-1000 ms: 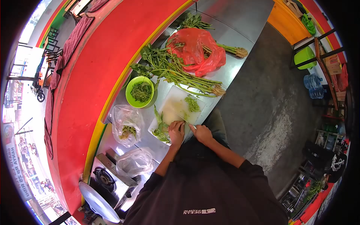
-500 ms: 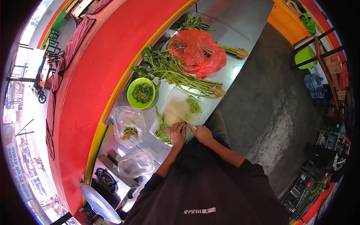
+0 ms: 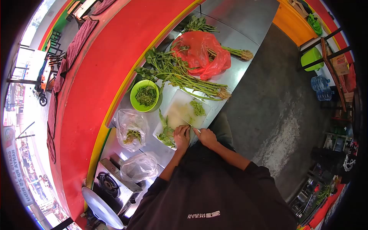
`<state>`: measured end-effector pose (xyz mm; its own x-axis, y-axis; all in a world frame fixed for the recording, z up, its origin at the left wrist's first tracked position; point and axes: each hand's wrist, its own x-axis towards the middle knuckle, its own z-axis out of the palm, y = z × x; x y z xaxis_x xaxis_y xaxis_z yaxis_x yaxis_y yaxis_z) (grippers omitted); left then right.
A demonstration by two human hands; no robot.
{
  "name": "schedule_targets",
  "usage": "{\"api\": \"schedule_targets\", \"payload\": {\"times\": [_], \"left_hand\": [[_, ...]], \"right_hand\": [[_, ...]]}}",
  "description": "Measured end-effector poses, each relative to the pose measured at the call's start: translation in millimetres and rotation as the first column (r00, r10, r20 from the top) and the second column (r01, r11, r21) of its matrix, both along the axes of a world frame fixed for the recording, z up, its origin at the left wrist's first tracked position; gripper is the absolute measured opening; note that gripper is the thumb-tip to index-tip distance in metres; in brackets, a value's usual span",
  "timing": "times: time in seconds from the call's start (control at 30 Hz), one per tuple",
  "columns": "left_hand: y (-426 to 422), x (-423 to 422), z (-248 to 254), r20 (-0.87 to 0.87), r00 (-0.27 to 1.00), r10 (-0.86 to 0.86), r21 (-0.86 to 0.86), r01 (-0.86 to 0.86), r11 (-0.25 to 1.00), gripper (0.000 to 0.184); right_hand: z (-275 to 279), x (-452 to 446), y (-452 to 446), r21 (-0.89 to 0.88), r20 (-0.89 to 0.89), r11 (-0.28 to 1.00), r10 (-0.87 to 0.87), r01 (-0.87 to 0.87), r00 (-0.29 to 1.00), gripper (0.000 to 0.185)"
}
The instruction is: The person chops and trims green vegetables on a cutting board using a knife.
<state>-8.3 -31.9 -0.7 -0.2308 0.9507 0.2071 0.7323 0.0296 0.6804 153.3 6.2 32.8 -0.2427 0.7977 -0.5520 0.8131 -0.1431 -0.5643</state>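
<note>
On the white cutting board (image 3: pixel 177 100), my right hand (image 3: pixel 207 137) is closed around the handle of a knife (image 3: pixel 187 122), whose blade reaches toward my left hand. My left hand (image 3: pixel 181 135) has its fingers pressed together at the board's near edge; what they hold is too small to make out. Green stems and leaves (image 3: pixel 165 135) lie beside it on the left. A small pile of chopped greens (image 3: pixel 197 108) sits on the board's right part. Left of the board, a lime green bowl (image 3: pixel 134 102) contains chopped greens.
Long rooted greens (image 3: pixel 199 86) lie beyond the board, near a red plastic bag (image 3: pixel 199 51). A clear bag with trimmings (image 3: pixel 131 128) and another clear bag (image 3: pixel 140 167) are at the left. A gas stove (image 3: pixel 114 188) stands at the lower left.
The whole view has shifted slightly compared with one second ago. Both hands and the knife keep almost the same place on the board.
</note>
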Motion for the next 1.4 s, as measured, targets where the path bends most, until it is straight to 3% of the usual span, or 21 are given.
{"api": "schedule_targets", "payload": {"times": [0.27,0.33,0.43,0.83,1.13,1.4], "left_hand": [[0,1,3,0.009,1.0,0.0,0.002,0.0,1.0,0.012],[0,0,2,0.01,1.0,-0.005,0.002,0.005,1.0,0.012],[0,-1,2,0.0,1.0,-0.009,0.001,0.009,1.0,0.013],[-3,2,1,0.008,1.0,-0.003,0.014,0.003,1.0,0.013],[-1,0,-4,-0.011,1.0,-0.015,0.045,0.016,0.999,0.011],[-3,1,-5,0.046,0.999,0.017,0.056,-0.02,0.998,0.013]], "right_hand": [[13,1,3,-0.036,-0.03,0.999,-0.014,0.013,0.999,0.075],[3,4,-5,0.093,-0.015,0.995,-0.04,0.041,0.999,0.075],[-10,-1,-5,0.149,-0.016,0.989,0.006,-0.004,1.0,0.074],[14,9,-4,-0.067,0.02,0.998,-0.013,0.015,1.0,0.078],[-5,10,-8,0.159,0.061,0.984,0.072,-0.081,0.996,0.075],[13,10,-5,0.045,0.034,0.998,0.03,-0.032,0.999,0.076]]}}
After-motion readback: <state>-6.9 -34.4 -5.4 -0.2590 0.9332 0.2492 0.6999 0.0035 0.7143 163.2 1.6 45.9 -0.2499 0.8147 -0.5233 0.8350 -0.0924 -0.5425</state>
